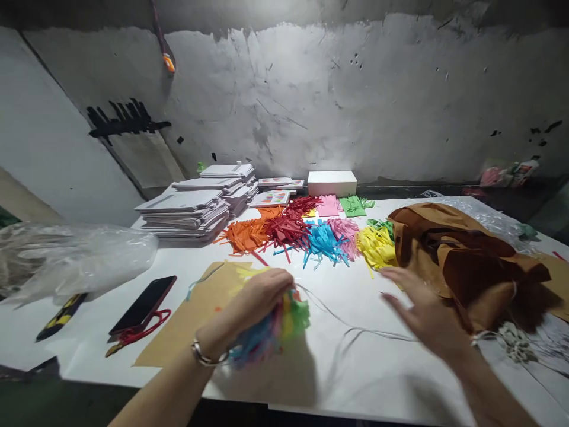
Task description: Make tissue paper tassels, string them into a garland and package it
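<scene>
My left hand (pixel 262 290) is closed on a fringed tassel bundle (pixel 293 317) in blue, pink, yellow and green strips. The bundle hangs above the front of the white table, and its upper part is hidden by my fingers. A thin pale cord (pixel 331 309) runs from near the bundle toward my right hand (pixel 422 314). That hand is slightly blurred, its thumb and fingers apart, with nothing visible between them. Just beyond it lie yellow fringed strips (pixel 377 246) and a crumpled brown cloth or bag (pixel 480 261).
Fringed piles in orange (pixel 246 235), dark red (pixel 287 230) and blue (pixel 326 242) lie mid-table. Stacked white sheets (pixel 182 213) and a white box (pixel 332 182) stand behind. To the left are a phone (pixel 144 303), cutter (pixel 62 317), plastic bag (pixel 102 252) and brown sheet (pixel 178 323).
</scene>
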`<state>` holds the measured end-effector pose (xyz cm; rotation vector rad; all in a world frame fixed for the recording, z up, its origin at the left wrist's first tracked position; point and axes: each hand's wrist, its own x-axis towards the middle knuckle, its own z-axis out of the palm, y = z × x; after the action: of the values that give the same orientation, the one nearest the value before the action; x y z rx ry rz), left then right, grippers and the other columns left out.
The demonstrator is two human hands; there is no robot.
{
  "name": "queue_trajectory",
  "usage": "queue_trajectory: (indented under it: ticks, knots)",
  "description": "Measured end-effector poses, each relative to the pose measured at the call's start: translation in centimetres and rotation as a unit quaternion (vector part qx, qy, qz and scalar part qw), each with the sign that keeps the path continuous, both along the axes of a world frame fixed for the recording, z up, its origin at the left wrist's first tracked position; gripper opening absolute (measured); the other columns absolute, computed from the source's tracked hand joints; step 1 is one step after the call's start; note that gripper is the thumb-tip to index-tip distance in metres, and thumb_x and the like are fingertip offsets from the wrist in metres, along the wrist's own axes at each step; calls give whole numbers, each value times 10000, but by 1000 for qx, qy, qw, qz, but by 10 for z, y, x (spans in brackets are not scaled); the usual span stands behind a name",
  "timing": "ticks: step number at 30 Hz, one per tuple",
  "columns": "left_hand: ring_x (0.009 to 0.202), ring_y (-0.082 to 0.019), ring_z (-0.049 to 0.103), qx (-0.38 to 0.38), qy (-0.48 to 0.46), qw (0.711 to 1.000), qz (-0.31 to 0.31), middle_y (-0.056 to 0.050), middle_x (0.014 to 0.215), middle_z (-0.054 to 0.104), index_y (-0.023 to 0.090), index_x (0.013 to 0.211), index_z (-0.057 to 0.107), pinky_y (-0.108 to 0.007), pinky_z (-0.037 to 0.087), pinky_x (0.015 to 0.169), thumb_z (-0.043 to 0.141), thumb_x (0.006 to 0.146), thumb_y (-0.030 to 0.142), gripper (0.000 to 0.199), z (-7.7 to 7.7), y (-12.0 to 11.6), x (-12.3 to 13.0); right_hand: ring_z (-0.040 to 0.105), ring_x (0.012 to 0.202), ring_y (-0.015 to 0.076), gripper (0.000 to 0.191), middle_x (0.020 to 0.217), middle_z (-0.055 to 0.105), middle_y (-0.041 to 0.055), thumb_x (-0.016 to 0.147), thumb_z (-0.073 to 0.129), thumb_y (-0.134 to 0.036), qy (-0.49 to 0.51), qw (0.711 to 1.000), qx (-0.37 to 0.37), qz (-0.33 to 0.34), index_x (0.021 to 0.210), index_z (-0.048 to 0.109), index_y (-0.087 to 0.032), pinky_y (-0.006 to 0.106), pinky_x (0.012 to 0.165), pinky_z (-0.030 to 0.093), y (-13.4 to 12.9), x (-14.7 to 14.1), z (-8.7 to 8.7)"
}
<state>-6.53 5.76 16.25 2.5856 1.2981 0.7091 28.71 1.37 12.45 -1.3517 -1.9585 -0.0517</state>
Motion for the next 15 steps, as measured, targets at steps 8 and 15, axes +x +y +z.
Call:
queue_trajectory:
  ticks: [8,15]
  knots:
    - [761,-173,567,-17,-11,992,-122,-38,820,635,183,858,588,-259,451,692,486,970,205,153,-28,-3,33,586,645,135,409,694,641,-3,1044,393,-396,141,940,-185,248,761,611,-198,231,603,440,11,-122,0]
    - [807,-167,649,-86,-175,973,-126,-47,886,710,190,980,632,-262,491,764,539,963,223,100,-42,-15,31,527,628,141,305,714,601,-9,921,617,-470,141,942,-189,237,1009,661,-180,246,605,402,12,-105,-18]
